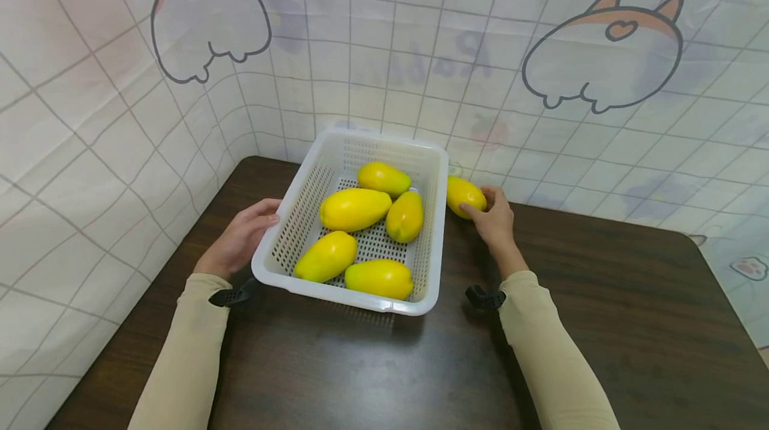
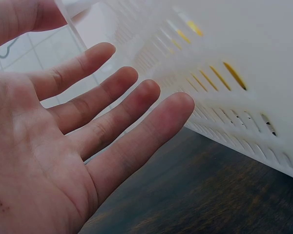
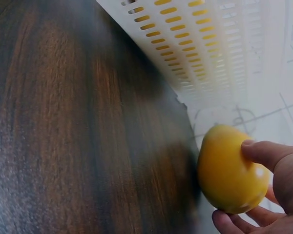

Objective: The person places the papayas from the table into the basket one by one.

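Observation:
A white plastic basket (image 1: 354, 295) with slotted walls holds several yellow papayas, some with greenish ends, among them a long papaya (image 1: 354, 209) in the middle. At its left side is my left hand (image 1: 245, 233). The left wrist view shows that hand's fingers (image 2: 136, 131) straight and spread along the outer wall, the thumb up by the rim. Just outside the right wall, my right hand (image 1: 495, 220) grips another papaya (image 1: 464, 196). In the right wrist view the thumb lies on one side of this papaya (image 3: 229, 168), with fingers curled under the other side.
The dark wooden table (image 1: 607, 283) extends to the right and in front of the basket. A white grid-patterned cloth (image 1: 396, 49) with cartoon animals hangs close behind the table and along its left side.

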`<state>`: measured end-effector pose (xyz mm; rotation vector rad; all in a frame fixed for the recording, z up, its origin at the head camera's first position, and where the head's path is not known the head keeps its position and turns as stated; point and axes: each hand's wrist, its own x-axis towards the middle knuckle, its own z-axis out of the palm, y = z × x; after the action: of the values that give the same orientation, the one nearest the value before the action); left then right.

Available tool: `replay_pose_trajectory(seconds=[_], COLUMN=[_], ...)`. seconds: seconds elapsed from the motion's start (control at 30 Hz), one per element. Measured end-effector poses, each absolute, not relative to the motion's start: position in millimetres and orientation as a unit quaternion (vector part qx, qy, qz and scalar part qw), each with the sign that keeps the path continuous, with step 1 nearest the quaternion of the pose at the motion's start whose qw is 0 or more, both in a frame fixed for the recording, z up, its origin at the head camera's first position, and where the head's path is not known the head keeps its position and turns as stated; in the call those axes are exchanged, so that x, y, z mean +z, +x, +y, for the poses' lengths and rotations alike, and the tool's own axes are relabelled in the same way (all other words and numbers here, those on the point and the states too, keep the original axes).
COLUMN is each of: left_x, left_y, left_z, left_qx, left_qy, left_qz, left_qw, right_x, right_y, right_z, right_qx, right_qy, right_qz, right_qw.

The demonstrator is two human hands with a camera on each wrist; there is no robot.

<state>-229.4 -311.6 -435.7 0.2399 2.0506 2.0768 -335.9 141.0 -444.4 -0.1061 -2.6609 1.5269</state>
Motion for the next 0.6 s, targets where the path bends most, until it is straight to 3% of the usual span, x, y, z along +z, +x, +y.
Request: replay_pose_trajectory(seconds=[0.6], left_x=[-435.5], left_y=[-229.4], left_z=[-310.9], left_qx=[0.708], left_qy=[0.094], left_qz=[0.692], left_qw=[0.105], right_x=[-441.8], right_y=[-330.1], right_z=[143.0], right_qx=[0.503], right_qy=[-0.032], right_qz=[-0.863], right_qw=[0.042])
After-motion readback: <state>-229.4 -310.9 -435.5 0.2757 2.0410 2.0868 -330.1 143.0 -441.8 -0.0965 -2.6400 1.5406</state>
